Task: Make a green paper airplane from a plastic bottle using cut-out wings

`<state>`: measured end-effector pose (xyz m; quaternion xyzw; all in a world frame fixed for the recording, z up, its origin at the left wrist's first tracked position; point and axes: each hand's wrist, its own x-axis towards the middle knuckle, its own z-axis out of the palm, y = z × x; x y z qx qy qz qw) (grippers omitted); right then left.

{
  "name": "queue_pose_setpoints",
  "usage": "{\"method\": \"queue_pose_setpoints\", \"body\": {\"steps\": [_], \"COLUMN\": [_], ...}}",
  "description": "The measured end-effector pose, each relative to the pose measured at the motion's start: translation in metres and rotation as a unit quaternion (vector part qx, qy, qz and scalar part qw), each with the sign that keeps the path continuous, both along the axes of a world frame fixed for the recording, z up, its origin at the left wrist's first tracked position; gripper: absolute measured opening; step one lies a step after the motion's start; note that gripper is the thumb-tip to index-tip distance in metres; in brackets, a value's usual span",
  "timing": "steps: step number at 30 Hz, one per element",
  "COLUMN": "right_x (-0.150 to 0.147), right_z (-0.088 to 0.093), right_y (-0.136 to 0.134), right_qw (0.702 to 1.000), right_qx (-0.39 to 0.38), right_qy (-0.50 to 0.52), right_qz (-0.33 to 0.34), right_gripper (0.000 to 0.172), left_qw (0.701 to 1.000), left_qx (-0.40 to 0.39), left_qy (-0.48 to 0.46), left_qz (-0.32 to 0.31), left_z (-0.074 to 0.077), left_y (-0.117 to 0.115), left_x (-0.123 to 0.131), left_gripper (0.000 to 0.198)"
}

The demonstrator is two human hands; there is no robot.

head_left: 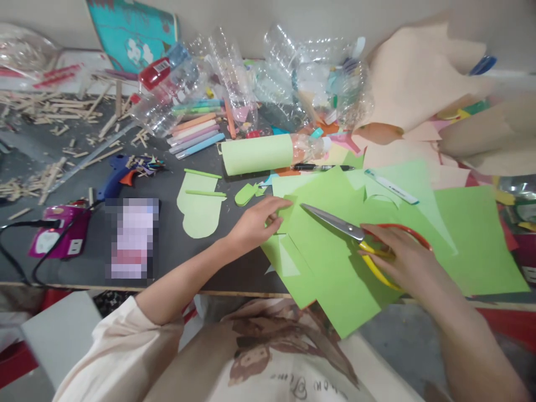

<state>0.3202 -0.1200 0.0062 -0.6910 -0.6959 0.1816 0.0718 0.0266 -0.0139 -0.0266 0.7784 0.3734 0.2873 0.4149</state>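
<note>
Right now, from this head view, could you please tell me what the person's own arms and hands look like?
The left hand and right hand are ungloved, and no watch or bracelet shows. A loose, plain cream sleeve covers the left upper arm, leaving the left forearm bare. The right forearm is bare too; its sleeve is out of view.

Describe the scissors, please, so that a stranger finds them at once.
On the dark table, look right to the bright green sheets. Above them, the right hand holds the scissors. Long metal blades and red-and-yellow handles set them apart from the flat sheets.
</note>
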Motion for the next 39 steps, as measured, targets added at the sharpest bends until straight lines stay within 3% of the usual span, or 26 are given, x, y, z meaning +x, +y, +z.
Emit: {"method": "queue_pose_setpoints", "body": {"steps": [4, 9, 12, 15, 17, 20, 25, 28, 30, 31, 34, 36, 39], "right_x": [0.025, 0.042, 0.028, -0.002, -0.024, -0.046, -0.049, -0.046, -0.05, -0.054, -0.074, -0.087, -0.093], "right_z": [-0.003, 0.018, 0.03, 0.033, 0.029, 0.015, 0.002, 0.008, 0.013, 0.014, 0.011, 0.001, -0.018], "right_y": [0.027, 0.058, 0.079, 0.102, 0.117, 0.138, 0.154, 0.143, 0.126, 0.116, 0.085, 0.071, 0.067], "right_qw": [0.997, 0.992, 0.99, 0.988, 0.984, 0.969, 0.962, 0.987, 0.992, 0.978, 0.883, 0.827, 0.791], "right_qx": [0.003, -0.068, -0.053, 0.042, 0.067, 0.045, 0.057, 0.097, 0.109, 0.087, -0.037, -0.098, -0.113], "right_qy": [-0.03, -0.048, -0.098, -0.139, -0.15, -0.216, -0.236, -0.118, 0.061, 0.182, 0.464, 0.549, 0.594], "right_qz": [0.074, 0.095, 0.087, 0.058, 0.076, 0.11, 0.127, 0.043, -0.029, -0.046, -0.067, -0.066, -0.094], "right_gripper": [0.037, 0.033, 0.03, 0.032, 0.033, 0.033, 0.028, 0.012, 0.006, 0.014, 0.028, 0.032, 0.046], "left_qw": [0.999, 0.99, 0.983, 0.973, 0.965, 0.948, 0.919, 0.902, 0.893, 0.89, 0.885, 0.886, 0.896], "left_qx": [0.002, 0.025, 0.048, 0.088, 0.116, 0.163, 0.235, 0.236, 0.224, 0.222, 0.241, 0.265, 0.288], "left_qy": [0.048, 0.135, 0.178, 0.213, 0.236, 0.275, 0.317, 0.356, 0.379, 0.386, 0.386, 0.368, 0.329], "left_qz": [-0.003, 0.019, 0.017, 0.007, -0.001, -0.001, -0.028, -0.065, -0.09, -0.097, -0.1, -0.101, -0.074], "left_z": [-0.006, -0.004, -0.004, -0.005, -0.006, -0.004, 0.012, 0.023, 0.025, 0.025, 0.019, 0.015, 0.015], "left_y": [0.003, 0.009, 0.01, 0.011, 0.013, 0.013, -0.006, -0.023, -0.03, -0.033, -0.034, -0.031, -0.019], "left_x": [-0.001, -0.005, -0.005, -0.005, -0.004, -0.004, -0.003, -0.001, 0.0, 0.001, 0.004, 0.003, -0.005], "left_gripper": [0.032, 0.035, 0.036, 0.038, 0.039, 0.04, 0.033, 0.036, 0.04, 0.041, 0.04, 0.038, 0.032]}}
